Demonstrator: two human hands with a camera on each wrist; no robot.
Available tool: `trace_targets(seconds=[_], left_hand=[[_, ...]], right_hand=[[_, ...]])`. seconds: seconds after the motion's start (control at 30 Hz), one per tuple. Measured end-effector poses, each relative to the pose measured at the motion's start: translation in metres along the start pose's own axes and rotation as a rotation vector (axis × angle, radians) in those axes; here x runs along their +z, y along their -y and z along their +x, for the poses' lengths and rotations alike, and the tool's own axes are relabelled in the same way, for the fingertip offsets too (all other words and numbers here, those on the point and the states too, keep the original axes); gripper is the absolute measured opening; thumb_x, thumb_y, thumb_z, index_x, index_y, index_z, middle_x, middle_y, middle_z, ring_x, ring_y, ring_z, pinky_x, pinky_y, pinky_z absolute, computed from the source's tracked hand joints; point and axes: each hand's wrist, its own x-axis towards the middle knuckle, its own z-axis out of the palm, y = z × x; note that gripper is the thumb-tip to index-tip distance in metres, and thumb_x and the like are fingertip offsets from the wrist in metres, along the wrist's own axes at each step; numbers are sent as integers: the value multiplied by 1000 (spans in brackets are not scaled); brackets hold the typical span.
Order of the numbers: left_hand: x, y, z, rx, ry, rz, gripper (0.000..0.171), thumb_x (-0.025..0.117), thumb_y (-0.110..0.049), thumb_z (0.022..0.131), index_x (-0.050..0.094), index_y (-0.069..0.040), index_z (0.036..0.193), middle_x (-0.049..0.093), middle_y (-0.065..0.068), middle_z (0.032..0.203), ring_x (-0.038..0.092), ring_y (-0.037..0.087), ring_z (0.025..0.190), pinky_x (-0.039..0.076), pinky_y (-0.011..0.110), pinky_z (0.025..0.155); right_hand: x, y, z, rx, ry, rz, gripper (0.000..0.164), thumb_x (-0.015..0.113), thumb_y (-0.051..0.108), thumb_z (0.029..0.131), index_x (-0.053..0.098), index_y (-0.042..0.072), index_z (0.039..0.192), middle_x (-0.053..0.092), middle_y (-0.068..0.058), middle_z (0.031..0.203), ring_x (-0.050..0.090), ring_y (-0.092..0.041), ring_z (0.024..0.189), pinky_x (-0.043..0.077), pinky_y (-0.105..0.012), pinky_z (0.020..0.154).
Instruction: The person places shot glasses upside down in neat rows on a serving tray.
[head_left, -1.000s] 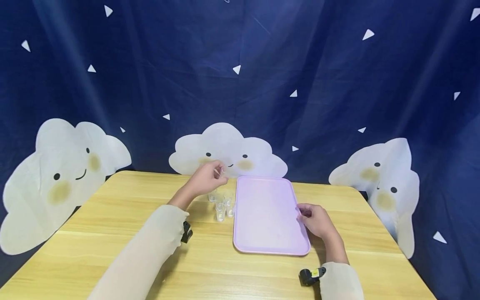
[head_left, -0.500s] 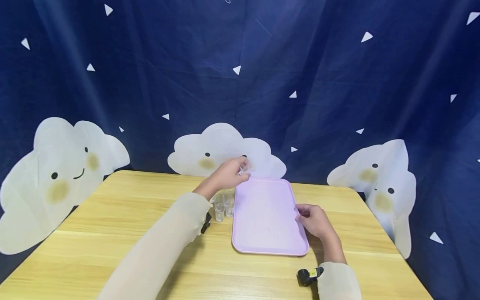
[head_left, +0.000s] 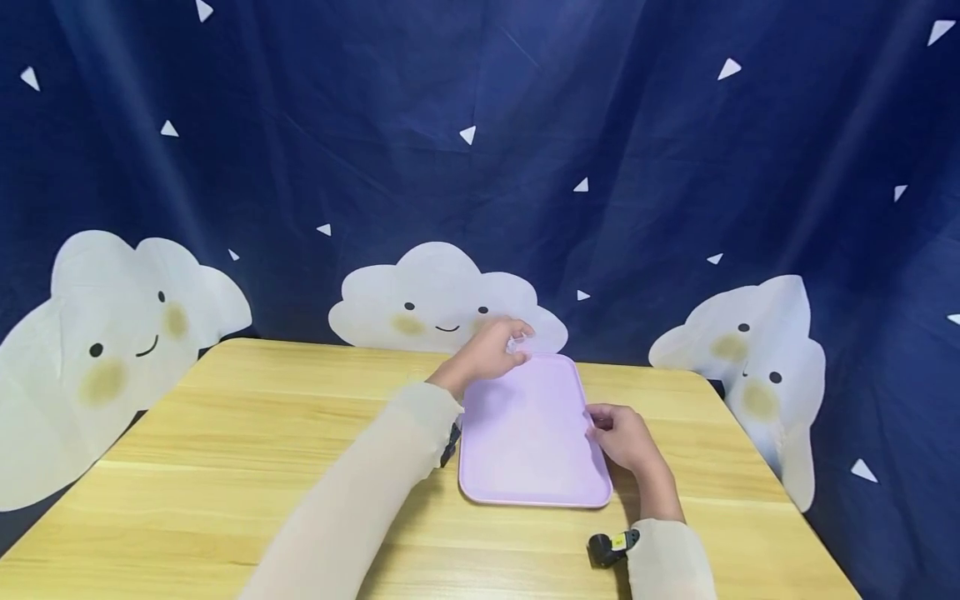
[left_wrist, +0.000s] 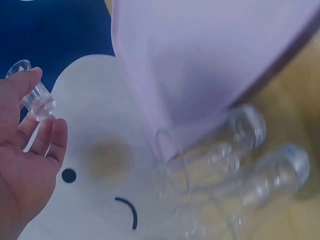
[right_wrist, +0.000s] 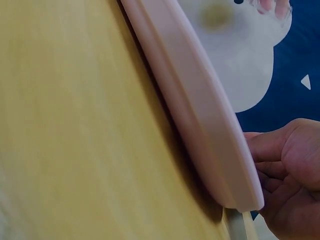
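Note:
My left hand [head_left: 491, 348] pinches a small clear shot glass [head_left: 517, 343] above the far end of the lilac tray [head_left: 528, 450]. In the left wrist view this glass [left_wrist: 39, 95] is tilted between thumb and fingers. My right hand [head_left: 626, 437] grips the tray's right rim, with thumb and fingers at the edge; the right wrist view shows the fingers partly hidden behind the tray's wall [right_wrist: 200, 120]. More clear glasses [left_wrist: 250, 187], blurred, stand on the table beside the tray in the left wrist view. My left arm hides them in the head view.
The wooden table [head_left: 247, 442] carries the tray near its middle. Its far edge meets a dark blue curtain [head_left: 420, 125] printed with white clouds. A black wrist camera [head_left: 609, 550] sits by my right sleeve, over the table.
My left hand has carried the shot glass rightward, from above the other glasses to over the tray's far end. My right hand has stayed on the rim.

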Motion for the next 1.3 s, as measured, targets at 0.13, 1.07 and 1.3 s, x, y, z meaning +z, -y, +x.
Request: trace_targets(seconds=[0.13, 1.07, 1.3], left_hand=[[13, -1, 3, -25, -27, -69, 35, 75, -11, 92, 69, -3, 125, 69, 14, 114, 62, 27, 108, 49, 39, 98], [69, 2, 3, -280, -63, -164, 35, 81, -14, 88, 70, 0, 118, 72, 12, 111, 66, 25, 104, 52, 37, 97], [72, 3, 5, -276, -54, -157, 30, 83, -13, 86, 71, 2, 109, 71, 10, 104, 63, 25, 101, 51, 36, 97]], right_hand=[[0, 1, 0, 3, 3, 2, 36, 67, -2, 91, 67, -6, 127, 73, -20, 111, 68, -34, 103, 55, -51, 95], [0, 1, 2, 28, 2, -10, 37, 67, -1, 91, 67, -4, 128, 73, -19, 111, 68, -32, 103, 54, -51, 95], [0, 1, 2, 34, 3, -10, 37, 66, -2, 91, 67, -4, 128, 73, -18, 109, 68, -31, 101, 55, -50, 95]])
